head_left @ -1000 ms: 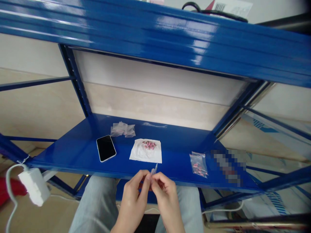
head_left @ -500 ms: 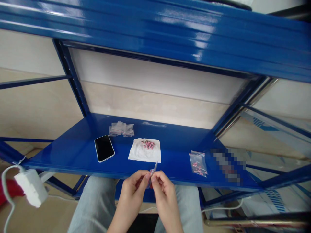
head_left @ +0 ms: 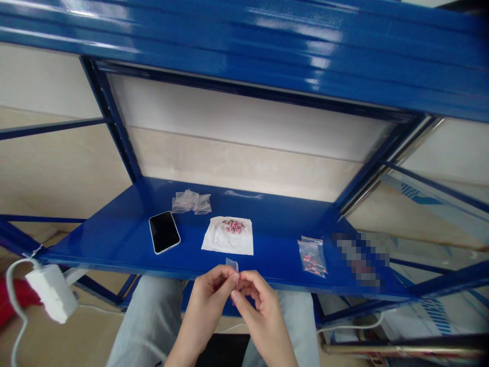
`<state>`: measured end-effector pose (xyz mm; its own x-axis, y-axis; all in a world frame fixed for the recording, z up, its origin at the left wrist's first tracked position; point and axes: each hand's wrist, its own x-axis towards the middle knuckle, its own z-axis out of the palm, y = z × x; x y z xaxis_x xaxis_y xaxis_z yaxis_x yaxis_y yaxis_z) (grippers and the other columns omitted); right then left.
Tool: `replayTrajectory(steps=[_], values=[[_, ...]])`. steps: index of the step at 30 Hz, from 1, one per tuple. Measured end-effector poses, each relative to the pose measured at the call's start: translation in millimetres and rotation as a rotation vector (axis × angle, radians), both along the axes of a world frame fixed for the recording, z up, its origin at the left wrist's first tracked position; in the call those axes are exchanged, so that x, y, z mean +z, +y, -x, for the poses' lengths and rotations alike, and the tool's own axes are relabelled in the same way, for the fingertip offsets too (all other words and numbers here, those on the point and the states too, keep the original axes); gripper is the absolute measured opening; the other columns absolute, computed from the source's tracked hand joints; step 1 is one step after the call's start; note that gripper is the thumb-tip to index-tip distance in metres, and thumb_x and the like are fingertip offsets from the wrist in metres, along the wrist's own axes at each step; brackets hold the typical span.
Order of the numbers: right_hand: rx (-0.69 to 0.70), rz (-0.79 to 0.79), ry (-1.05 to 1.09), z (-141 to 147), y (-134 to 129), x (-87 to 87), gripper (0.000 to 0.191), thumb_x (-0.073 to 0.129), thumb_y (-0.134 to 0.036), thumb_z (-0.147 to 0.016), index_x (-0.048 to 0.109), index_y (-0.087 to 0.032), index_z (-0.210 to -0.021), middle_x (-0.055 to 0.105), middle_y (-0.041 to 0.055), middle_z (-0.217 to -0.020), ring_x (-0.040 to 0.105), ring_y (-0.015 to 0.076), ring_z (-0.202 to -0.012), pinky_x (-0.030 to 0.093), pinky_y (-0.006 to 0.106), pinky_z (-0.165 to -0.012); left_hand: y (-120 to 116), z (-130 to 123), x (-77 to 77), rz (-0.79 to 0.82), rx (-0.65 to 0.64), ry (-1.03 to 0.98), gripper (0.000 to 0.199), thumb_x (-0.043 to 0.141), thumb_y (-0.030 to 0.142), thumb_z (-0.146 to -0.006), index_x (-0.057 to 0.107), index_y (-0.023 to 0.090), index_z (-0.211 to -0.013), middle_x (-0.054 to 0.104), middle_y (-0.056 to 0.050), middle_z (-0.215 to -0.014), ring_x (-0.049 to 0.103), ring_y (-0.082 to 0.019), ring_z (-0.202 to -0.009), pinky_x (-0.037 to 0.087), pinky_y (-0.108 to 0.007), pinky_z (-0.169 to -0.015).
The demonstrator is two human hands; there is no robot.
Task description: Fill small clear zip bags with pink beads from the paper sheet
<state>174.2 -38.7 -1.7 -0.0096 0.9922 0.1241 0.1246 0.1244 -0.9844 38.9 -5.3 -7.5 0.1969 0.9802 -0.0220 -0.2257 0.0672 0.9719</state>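
Between the fingertips of both hands is a small clear plastic zip bag (head_left: 231, 263), its upper part sticking up above my left fingers. My left hand (head_left: 214, 293) pinches it from the left. My right hand (head_left: 254, 295) meets it from the right, thumb and forefinger closed at the bag's edge; the fingers hide most of the bag and whatever is in it. Just beyond the hands lies a creased white paper sheet (head_left: 217, 244) with a pile of small pink and dark beads (head_left: 234, 226) on it.
A phone (head_left: 164, 232) lies at the left, with several clear bags (head_left: 191, 202) behind it. Bags holding pink beads (head_left: 312, 257) lie on the right of the blue shelf (head_left: 275, 209). A white plug adapter (head_left: 52, 293) hangs at the lower left; an overhead blue beam (head_left: 214, 56) crosses above.
The bag in my fingers has turned and tilted leftward, showing more of its flat side. My right thumb has shifted lower and left. The things on the shelf have stayed put.
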Motion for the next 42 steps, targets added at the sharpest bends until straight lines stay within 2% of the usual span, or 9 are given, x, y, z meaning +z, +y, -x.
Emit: replayTrajectory(steps=[3,7,13,19,24,28,31,36,42], values=[[0.021,-0.013,-0.109,-6,1,7.5,0.013,0.069,-0.033,-0.091,0.07,-0.021,-0.094,0.07,0.0037,-0.088,0.066,0.0183,-0.08,0.052,0.026,-0.074,1,4,-1.2,0.04,-0.067,-0.062,0.023,0.076,0.036,-0.085,0.071,0.015,-0.075,0.065,-0.001,-0.07,0.057,-0.013,-0.067,0.046,-0.023,-0.066],[0.084,-0.038,-0.137,-12,-1,20.8,0.023,0.058,-0.036,-0.098,0.073,-0.019,-0.092,0.071,0.0056,-0.089,0.068,0.0184,-0.081,0.052,0.025,-0.073,0,9,-0.3,0.028,-0.113,-0.062,0.026,0.078,0.037,-0.082,0.072,0.014,-0.072,0.065,-0.001,-0.064,0.055,-0.012,-0.062,0.044,-0.023,-0.062],[-0.03,-0.09,-0.222,-5,-15,26.2,0.033,0.053,-0.041,-0.099,0.069,-0.018,-0.081,0.068,0.0034,-0.073,0.062,0.0148,-0.063,0.044,0.022,-0.055,-19,6,15.4,-0.178,-0.03,0.137,0.029,0.066,0.042,-0.091,0.071,0.016,-0.081,0.064,-0.002,-0.071,0.057,-0.015,-0.067,0.047,-0.024,-0.064],[-0.131,-0.145,-0.194,4,-33,26.8,0.034,0.053,-0.045,-0.098,0.059,-0.019,-0.076,0.061,0.0002,-0.065,0.056,0.0134,-0.057,0.043,0.022,-0.053,-47,4,34.6,-0.319,0.064,0.256,0.026,0.059,0.039,-0.094,0.07,0.018,-0.085,0.063,0.0,-0.068,0.057,-0.014,-0.061,0.046,-0.022,-0.059],[-0.023,-0.098,-0.062,0,-47,34.2,0.034,0.058,-0.052,-0.093,0.064,-0.018,-0.091,0.068,0.0037,-0.08,0.062,0.0155,-0.065,0.048,0.022,-0.052,-56,4,37.7,-0.268,0.072,0.148,0.021,0.067,0.035,-0.087,0.074,0.016,-0.084,0.068,-0.001,-0.068,0.06,-0.015,-0.062,0.048,-0.024,-0.061],[0.027,-0.152,-0.134,-6,-50,44.8,0.029,0.059,-0.045,-0.094,0.065,-0.018,-0.085,0.068,0.0015,-0.073,0.06,0.0134,-0.059,0.047,0.022,-0.056,-55,5,37.9,-0.213,-0.018,-0.028,0.022,0.072,0.033,-0.083,0.074,0.012,-0.079,0.068,-0.003,-0.066,0.059,-0.014,-0.061,0.048,-0.025,-0.062],[0.033,-0.198,-0.228,-8,-47,54.5,0.028,0.056,-0.04,-0.095,0.066,-0.019,-0.08,0.068,0.0008,-0.07,0.06,0.0139,-0.058,0.045,0.023,-0.056,-54,6,41.4,-0.224,-0.034,-0.038,0.025,0.072,0.035,-0.083,0.074,0.011,-0.076,0.068,-0.004,-0.065,0.059,-0.015,-0.06,0.048,-0.026,-0.062],[-0.085,-0.295,-0.384,-1,-37,55.7,0.028,0.051,-0.033,-0.094,0.063,-0.02,-0.072,0.064,-0.0011,-0.064,0.058,0.0149,-0.059,0.039,0.023,-0.057,-50,4,46.3,-0.365,0.082,0.195,0.022,0.063,0.034,-0.089,0.072,0.016,-0.083,0.069,-0.003,-0.069,0.063,-0.017,-0.063,0.047,-0.025,-0.063],[-0.332,-0.323,-0.589,14,-14,24.6,0.023,0.047,-0.025,-0.091,0.053,-0.023,-0.069,0.058,-0.0015,-0.063,0.054,0.0163,-0.059,0.033,0.025,-0.058,-42,-4,38.3,-0.563,0.281,0.762,0.025,0.049,0.018,-0.096,0.072,0.019,-0.089,0.076,-0.009,-0.087,0.071,-0.023,-0.083,0.046,-0.027,-0.073]])
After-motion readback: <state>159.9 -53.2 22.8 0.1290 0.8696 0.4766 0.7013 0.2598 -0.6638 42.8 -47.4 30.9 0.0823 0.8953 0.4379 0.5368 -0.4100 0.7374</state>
